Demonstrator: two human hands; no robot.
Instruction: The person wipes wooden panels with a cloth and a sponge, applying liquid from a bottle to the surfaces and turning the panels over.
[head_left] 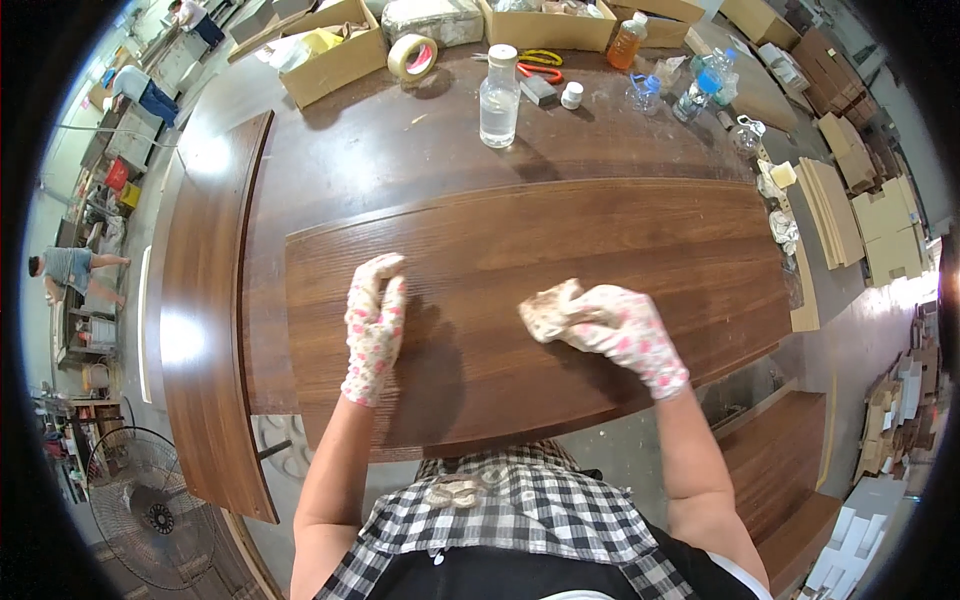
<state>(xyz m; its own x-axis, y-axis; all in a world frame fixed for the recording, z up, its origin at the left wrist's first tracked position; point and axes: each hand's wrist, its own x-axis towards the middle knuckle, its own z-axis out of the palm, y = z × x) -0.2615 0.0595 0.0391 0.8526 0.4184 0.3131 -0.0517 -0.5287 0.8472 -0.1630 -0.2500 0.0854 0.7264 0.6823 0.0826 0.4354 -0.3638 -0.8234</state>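
Observation:
A dark brown wood-grain panel (540, 250) lies flat on the table in front of me. My right hand (630, 335), in a white glove with pink spots, pinches a crumpled, brown-stained cloth (545, 312) just over the panel's middle. Above the panel's left part is my left hand (373, 325) in a matching glove. Its fingers curve loosely, with a gap between thumb and fingers and nothing in them. Whether that hand touches the wood I cannot tell. Beyond the panel's far edge stands a glass bottle (499, 105) of clear liquid.
Another brown panel (205, 310) lies along the left side. Along the back are a tape roll (412, 58), cardboard trays (335, 65), red-handled scissors (540, 74), a small white bottle (571, 95) and plastic bottles (697, 95). A fan (155, 510) stands lower left; people work far left.

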